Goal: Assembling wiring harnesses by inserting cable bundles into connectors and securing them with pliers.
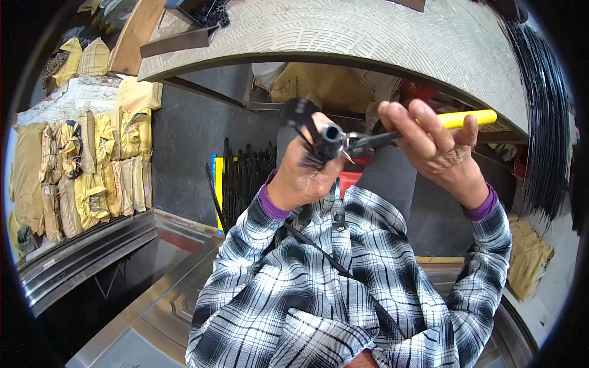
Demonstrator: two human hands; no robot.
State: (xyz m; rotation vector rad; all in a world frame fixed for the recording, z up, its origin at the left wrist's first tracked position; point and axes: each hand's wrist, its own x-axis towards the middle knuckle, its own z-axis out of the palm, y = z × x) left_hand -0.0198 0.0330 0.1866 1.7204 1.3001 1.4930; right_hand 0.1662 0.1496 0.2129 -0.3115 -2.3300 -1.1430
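Observation:
My left hand [310,165] is closed around a dark tubular piece [332,135], whose hollow round end faces up. Thin black parts beside that piece are smeared by motion, so its exact kind is unclear. In my right hand [432,138] is a pair of pliers, with one bright yellow handle [471,118] jutting out past my fingers. The metal head of the pliers reaches left to the tube's end, near my left fingertips. Whether the jaws grip anything cannot be made out.
A textured pale worktable [368,37] curves across the front. Long thin black rods [540,110] hang over its right end. More black rods [248,184] stand on the floor at left, beside a yellow strip [219,190]. Wrapped packages [92,178] are stacked far left.

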